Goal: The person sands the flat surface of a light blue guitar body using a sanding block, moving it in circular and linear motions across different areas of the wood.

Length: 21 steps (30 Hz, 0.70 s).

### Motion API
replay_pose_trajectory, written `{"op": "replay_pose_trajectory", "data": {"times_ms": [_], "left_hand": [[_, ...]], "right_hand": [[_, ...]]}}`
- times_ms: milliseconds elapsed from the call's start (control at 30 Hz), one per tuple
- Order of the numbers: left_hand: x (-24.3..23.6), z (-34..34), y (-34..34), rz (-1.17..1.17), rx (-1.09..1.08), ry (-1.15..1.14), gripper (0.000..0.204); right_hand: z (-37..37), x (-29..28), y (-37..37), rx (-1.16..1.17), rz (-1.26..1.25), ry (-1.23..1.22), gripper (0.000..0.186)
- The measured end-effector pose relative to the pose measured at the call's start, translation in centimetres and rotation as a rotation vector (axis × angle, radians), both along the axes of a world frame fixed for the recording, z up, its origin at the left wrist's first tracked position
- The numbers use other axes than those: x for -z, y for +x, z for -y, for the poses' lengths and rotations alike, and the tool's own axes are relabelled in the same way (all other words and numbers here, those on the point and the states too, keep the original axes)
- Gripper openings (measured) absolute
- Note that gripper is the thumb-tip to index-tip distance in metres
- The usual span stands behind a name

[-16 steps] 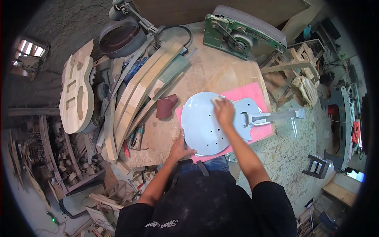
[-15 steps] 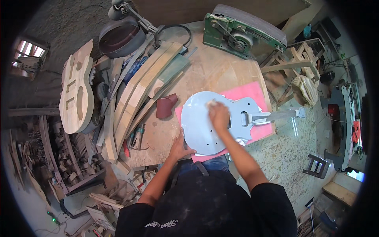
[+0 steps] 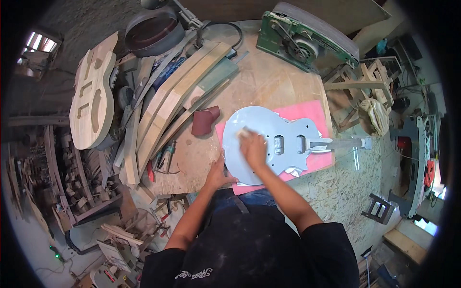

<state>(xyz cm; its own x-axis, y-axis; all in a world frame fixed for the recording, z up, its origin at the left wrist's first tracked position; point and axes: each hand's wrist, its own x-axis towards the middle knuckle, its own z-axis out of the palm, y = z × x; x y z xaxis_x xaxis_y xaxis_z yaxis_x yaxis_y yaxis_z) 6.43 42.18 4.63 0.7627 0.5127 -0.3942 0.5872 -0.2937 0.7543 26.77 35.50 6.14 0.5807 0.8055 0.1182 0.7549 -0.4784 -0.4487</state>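
Left hand braced, right hand flat.

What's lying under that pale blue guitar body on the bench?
A pink mat lies under the guitar body, showing along its far and near edges, on the wooden bench. Whatever lies on the mat beneath the body is covered. The right hand presses a small pad on top.
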Motion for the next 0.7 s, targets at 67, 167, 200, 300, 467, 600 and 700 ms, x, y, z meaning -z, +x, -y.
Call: {"op": "replay_pose_trajectory", "data": {"times_ms": [67, 167, 200, 300, 467, 600, 700], "left_hand": [[0.3, 0.0, -0.5, 0.04, -0.004, -0.007, 0.155], [0.0, 0.2, -0.4, 0.008, -0.015, -0.006, 0.153], [0.2, 0.3, -0.5, 0.005, -0.019, -0.014, 0.153], [0.3, 0.0, -0.4, 0.002, -0.013, -0.006, 0.153], [0.7, 0.3, -0.8, -0.006, -0.017, 0.014, 0.152], [0.6, 0.2, -0.9, -0.005, -0.007, 0.012, 0.151], [0.5, 0.2, -0.5, -0.002, -0.024, -0.002, 0.151]], "right_hand": [[1.7, -1.1, -3.2, -0.259, -0.026, 0.048, 0.033], [0.3, -2.0, 0.6, -0.26, -0.086, -0.039, 0.034], [-0.7, -2.0, 2.5, -0.17, -0.079, -0.068, 0.034], [-2.5, -2.1, 5.6, -0.016, -0.009, -0.025, 0.036], [0.1, -0.6, -3.3, -0.203, 0.015, -0.116, 0.034], [0.5, -1.9, -1.4, -0.326, -0.001, -0.099, 0.037], [-2.2, -1.6, 5.5, -0.017, 0.029, -0.059, 0.036]]}}
